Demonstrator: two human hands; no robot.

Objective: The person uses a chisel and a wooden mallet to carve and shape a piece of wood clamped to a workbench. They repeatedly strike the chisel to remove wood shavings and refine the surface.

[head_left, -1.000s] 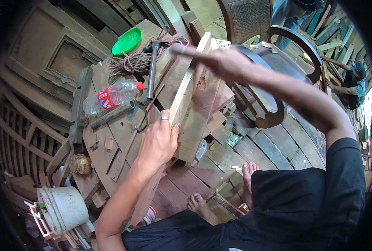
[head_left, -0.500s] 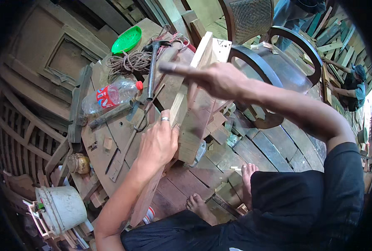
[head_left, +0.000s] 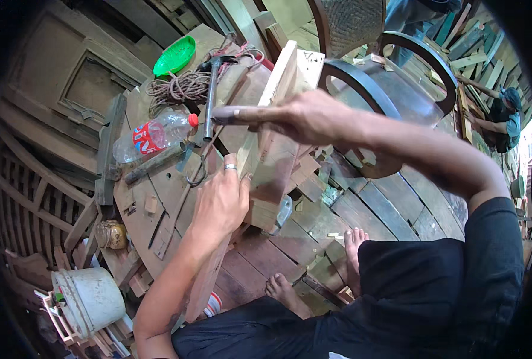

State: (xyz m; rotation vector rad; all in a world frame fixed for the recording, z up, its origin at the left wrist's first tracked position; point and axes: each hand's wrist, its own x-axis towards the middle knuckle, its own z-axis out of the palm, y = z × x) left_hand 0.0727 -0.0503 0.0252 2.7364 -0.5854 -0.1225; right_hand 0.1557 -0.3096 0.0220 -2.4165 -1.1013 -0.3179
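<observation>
My left hand (head_left: 220,200) is closed over the edge of a pale wooden board (head_left: 276,78), which slants from the far side of the workbench down towards my lap. Above the board, my right hand (head_left: 313,116) is wrapped round a brown, rod-shaped tool (head_left: 251,115) with a dark end pointing left. Its exact kind I cannot make out, and the fist hides part of it. Beside the board stands a wider wooden block (head_left: 278,170). A hammer (head_left: 211,99) with a dark metal handle lies on the bench just past the tool's end.
On the workbench (head_left: 140,206) lie a plastic bottle (head_left: 152,139) with a red cap, coiled rope (head_left: 179,90), a green basket (head_left: 175,55) and a metal hook (head_left: 199,175). A white bucket (head_left: 95,302) stands lower left. A dark armchair (head_left: 391,90) is at right; a person (head_left: 508,119) works beyond.
My right hand has shifted slightly left and down with the tool, whose end now overlaps the hammer handle. My left hand keeps its hold on the board. The whole view has shifted slightly.
</observation>
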